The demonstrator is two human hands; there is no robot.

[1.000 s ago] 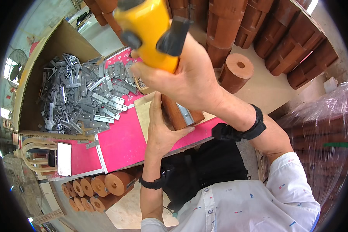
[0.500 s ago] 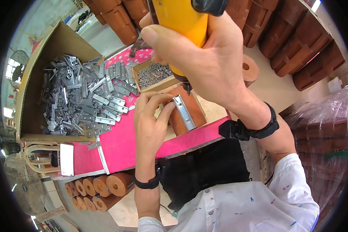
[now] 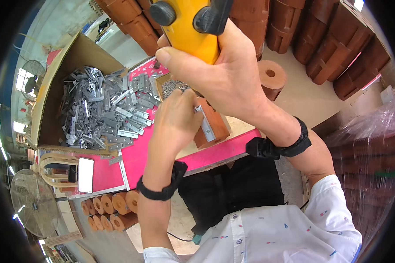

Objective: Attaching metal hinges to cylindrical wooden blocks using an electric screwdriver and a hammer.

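Observation:
My right hand (image 3: 224, 79) is wrapped around a yellow power drill (image 3: 193, 24) with black knobs, held upright close under the camera. Below it a brown wooden block (image 3: 213, 125) lies on a pale board, with a grey metal bracket (image 3: 205, 122) laid along its top. My left hand (image 3: 175, 120) presses on the block and bracket, fingers curled at the bracket's upper end. The drill's tip is hidden behind my hands.
A pink worktop (image 3: 140, 153) carries a cardboard box (image 3: 74, 57) heaped with grey metal brackets (image 3: 105, 109) and a small tray of screws (image 3: 173, 85). Brown turned wooden pieces (image 3: 333, 48) are stacked behind; a round one (image 3: 272, 76) lies near. A phone (image 3: 85, 174) lies at left.
The drill has swung right and nearer to the camera. My left hand shifted from beside the block onto the bracket on its top.

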